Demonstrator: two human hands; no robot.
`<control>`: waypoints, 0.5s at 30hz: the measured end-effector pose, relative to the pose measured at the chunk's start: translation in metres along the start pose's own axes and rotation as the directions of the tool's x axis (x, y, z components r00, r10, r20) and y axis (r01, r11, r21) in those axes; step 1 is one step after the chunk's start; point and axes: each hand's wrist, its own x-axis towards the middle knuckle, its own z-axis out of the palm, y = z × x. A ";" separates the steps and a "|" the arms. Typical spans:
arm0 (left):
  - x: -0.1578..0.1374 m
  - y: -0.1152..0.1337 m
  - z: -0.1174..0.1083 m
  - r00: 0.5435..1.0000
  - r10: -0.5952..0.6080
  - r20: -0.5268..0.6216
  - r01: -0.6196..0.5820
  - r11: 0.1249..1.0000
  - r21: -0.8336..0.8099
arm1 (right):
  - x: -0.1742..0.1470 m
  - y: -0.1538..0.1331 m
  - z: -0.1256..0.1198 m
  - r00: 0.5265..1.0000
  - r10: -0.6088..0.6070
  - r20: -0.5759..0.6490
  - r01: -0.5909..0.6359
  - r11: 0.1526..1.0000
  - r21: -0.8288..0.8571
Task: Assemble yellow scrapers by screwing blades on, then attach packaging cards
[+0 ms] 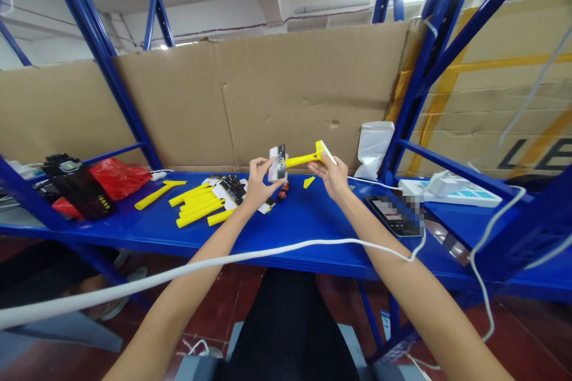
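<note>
My right hand (334, 174) is closed around the head end of a yellow scraper (300, 160), its handle pointing left. Between the thumb and fingers of my left hand (261, 181) is a small black-and-white printed card (277, 162), which meets the end of the scraper's handle; I cannot tell whether the two are joined. Below my left hand lie several yellow scrapers (199, 205) with black-and-white cards (230, 190) at their ends. A separate yellow scraper (156, 193) rests to their left. Under the held card is a red-and-black tool (283, 191), with a small yellow piece (308, 181) to its right.
A phone (395, 214) and white power strip (451, 192) lie right on the blue shelf (299, 226). A white cable (268, 250) crosses before my forearms. Left are a black container (80, 187) and red bag (120, 178); a cardboard wall (277, 89) stands behind.
</note>
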 end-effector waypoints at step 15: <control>-0.004 0.004 0.012 0.983 -0.144 0.118 0.158 0.980 -0.117 | -0.006 0.005 0.005 0.993 -0.096 -0.067 0.096 0.995 -0.012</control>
